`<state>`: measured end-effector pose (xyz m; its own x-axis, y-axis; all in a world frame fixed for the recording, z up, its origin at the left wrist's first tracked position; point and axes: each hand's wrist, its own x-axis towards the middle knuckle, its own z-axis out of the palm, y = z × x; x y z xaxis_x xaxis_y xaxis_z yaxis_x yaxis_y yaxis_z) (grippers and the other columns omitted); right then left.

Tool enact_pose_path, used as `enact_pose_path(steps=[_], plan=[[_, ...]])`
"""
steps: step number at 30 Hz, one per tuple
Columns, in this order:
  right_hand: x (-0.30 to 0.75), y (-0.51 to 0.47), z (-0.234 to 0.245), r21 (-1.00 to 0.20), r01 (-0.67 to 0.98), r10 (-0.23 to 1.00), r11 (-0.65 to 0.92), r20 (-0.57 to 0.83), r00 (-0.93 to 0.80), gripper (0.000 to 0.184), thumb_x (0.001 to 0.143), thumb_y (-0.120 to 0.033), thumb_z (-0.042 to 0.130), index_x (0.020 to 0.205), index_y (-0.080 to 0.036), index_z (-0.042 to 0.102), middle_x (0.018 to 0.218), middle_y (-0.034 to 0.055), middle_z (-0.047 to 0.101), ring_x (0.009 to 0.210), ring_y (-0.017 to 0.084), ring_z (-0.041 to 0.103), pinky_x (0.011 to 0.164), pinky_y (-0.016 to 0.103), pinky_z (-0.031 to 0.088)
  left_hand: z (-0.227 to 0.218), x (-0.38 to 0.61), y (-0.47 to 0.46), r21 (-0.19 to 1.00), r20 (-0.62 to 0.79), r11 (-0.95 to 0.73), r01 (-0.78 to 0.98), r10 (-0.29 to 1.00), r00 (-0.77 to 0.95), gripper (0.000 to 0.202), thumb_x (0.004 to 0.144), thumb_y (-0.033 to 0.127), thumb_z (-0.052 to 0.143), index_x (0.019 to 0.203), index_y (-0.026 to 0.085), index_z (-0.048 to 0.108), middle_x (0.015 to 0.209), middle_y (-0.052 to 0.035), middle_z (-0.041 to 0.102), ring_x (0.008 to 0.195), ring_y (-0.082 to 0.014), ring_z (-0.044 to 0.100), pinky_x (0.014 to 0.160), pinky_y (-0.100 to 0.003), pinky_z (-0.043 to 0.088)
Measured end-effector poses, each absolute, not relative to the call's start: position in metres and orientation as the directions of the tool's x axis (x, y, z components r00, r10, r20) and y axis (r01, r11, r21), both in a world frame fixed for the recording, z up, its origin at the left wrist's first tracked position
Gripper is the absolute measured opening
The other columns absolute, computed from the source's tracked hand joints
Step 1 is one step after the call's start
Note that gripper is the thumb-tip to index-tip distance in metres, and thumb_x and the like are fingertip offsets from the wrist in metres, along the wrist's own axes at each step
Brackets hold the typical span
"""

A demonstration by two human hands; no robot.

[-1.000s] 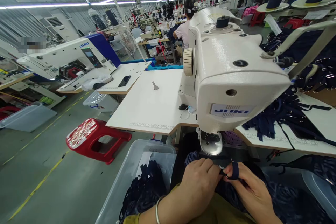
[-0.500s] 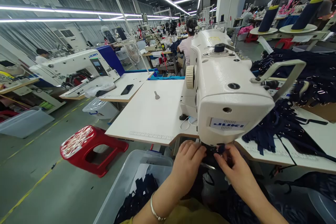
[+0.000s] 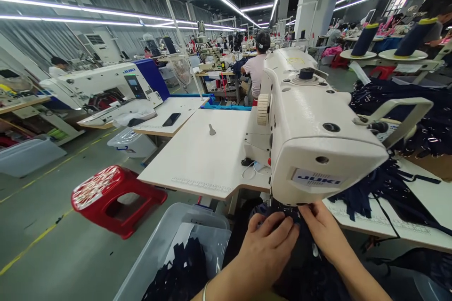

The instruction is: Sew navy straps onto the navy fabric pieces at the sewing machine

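Observation:
Just below the head of a white JUKI sewing machine (image 3: 318,150), both hands are at a piece of dark navy fabric (image 3: 282,210). My left hand (image 3: 266,247) lies over the piece from the left, its fingers curled and pressed together on it. My right hand (image 3: 323,228) pinches the fabric's right side close under the machine head. The machine's needle area is hidden behind the head and the fingers. More dark cloth hangs down below both hands.
A clear plastic bin (image 3: 165,225) with navy strips stands at lower left, beside a red stool (image 3: 122,202). On the white table (image 3: 190,160) lies a small grey metal piece (image 3: 212,130). Navy straps (image 3: 360,193) are heaped at right. Another person (image 3: 256,68) sits ahead.
My left hand has moved right and lower, closer to my right hand, and now covers the fabric. More dark cloth shows left of the machine head. The camera view has shifted slightly.

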<state>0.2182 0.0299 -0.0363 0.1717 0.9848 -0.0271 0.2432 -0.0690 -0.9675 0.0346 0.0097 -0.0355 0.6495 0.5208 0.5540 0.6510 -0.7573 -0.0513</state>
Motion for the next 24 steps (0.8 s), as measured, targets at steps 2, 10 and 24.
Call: enact_pose_path(steps=[2, 10, 24], plan=[[0.222, 0.041, -0.035, -0.922, 0.385, 0.990, -0.032, 0.023, 0.138, 0.027, 0.081, -0.042, 0.052, 0.088, -0.020, 0.066, 0.075, 0.0038, 0.067, 0.079, 0.024, 0.062, 0.081, 0.036, 0.048, -0.034, 0.038, 0.011, -0.040, 0.584, -0.728, 0.684, 0.539, 0.607, 0.029, 0.095, 0.031, 0.052, 0.123, 0.027, 0.058, 0.123, 0.0031, 0.062, 0.117, -0.0155, 0.050, 0.093, -0.032, 0.033], [0.226, 0.067, -0.038, -0.789, 0.580, 0.963, 0.202, 0.267, 0.027, 0.034, 0.078, -0.032, 0.045, 0.096, -0.022, 0.072, 0.085, 0.0082, 0.075, 0.100, 0.029, 0.065, 0.088, 0.041, 0.050, -0.029, 0.048, 0.011, 0.017, 0.595, -0.668, 0.744, 0.605, 0.529, 0.032, 0.096, 0.039, 0.048, 0.121, 0.022, 0.059, 0.118, -0.0004, 0.064, 0.113, -0.0177, 0.052, 0.089, -0.034, 0.031], [0.229, 0.076, -0.052, -0.631, 0.716, 0.916, 0.299, 0.400, -0.030, 0.032, 0.074, -0.025, 0.043, 0.087, -0.023, 0.072, 0.084, 0.0092, 0.076, 0.107, 0.029, 0.064, 0.087, 0.038, 0.053, -0.030, 0.055, 0.010, 0.026, 0.615, -0.636, 0.771, 0.619, 0.489, 0.031, 0.093, 0.035, 0.051, 0.119, 0.020, 0.060, 0.113, 0.0001, 0.065, 0.111, -0.0181, 0.052, 0.088, -0.036, 0.030]])
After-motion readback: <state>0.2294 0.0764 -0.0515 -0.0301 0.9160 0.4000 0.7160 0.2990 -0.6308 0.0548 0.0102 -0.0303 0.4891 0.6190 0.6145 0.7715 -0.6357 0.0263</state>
